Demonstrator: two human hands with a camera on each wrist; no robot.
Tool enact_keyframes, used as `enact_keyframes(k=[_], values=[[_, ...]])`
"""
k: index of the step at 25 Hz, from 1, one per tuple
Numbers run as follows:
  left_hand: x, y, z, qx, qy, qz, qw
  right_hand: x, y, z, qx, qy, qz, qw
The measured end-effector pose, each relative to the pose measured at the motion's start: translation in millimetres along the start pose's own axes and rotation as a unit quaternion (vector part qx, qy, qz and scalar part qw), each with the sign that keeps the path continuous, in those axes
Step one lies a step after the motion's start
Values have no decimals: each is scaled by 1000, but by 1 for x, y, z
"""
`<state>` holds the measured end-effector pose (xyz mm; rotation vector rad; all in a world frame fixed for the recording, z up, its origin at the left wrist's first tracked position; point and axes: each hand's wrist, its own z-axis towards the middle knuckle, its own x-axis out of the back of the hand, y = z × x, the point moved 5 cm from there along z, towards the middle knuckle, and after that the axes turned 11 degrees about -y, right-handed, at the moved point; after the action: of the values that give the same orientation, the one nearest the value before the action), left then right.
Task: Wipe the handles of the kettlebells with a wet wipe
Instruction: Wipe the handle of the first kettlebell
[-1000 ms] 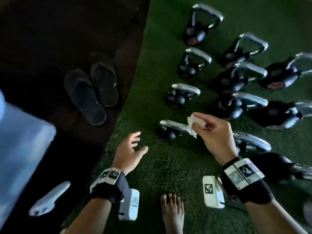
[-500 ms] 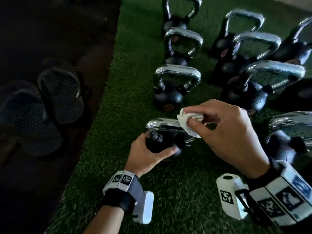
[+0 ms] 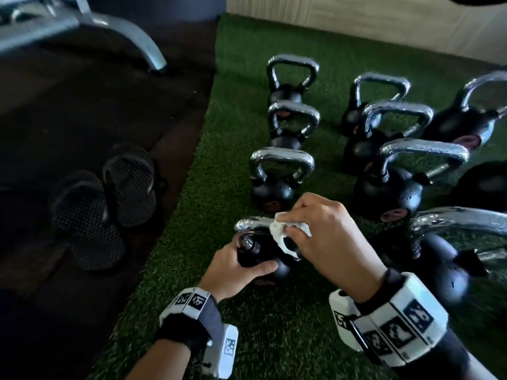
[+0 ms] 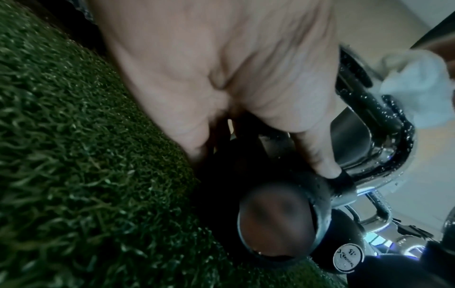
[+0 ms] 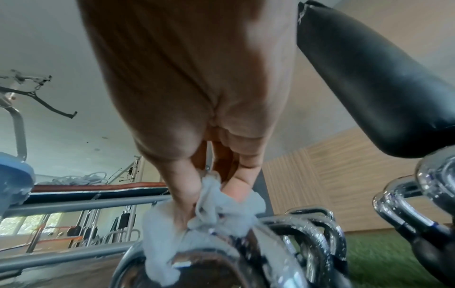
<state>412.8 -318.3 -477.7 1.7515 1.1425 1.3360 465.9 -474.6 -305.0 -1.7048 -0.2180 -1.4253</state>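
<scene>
Kettlebell (image 3: 263, 259) nearest me, lower centre of the head view, stands on the green turf (image 3: 274, 325). My left hand (image 3: 233, 270) cups its black body, fingers and thumb curled round it. My right hand (image 3: 326, 237) pinches the wet wipe (image 3: 279, 231) between thumb and fingertips, pressing it onto the chrome handle (image 3: 249, 223). Further kettlebells (image 3: 279, 174) stand in rows beyond, upper right. Sandals (image 3: 109, 204) lie on the dark floor at left.

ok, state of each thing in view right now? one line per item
left hand: grips the nearest kettlebell's black body
right hand: pinches the wet wipe
wet wipe: crumpled, draped on the chrome handle
nearest kettlebell: on turf, held
other kettlebells: upright, untouched
sandals: paired on the dark floor
</scene>
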Motion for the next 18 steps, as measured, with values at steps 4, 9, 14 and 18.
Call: enact_keyframes(k=[4,9,14,18], values=[[-2,3,-1,-3,8,-5,1000,2,11,0,-44,7,-6,999],[-1,2,-2,1,6,-1,1000,-1,17,-21,-14,96,32,995],[-2,3,-3,0,3,-12,1000,0,40,-44,-38,166,50,984],[-2,3,-5,12,3,-21,1000,-9,64,-51,-73,172,139,972]])
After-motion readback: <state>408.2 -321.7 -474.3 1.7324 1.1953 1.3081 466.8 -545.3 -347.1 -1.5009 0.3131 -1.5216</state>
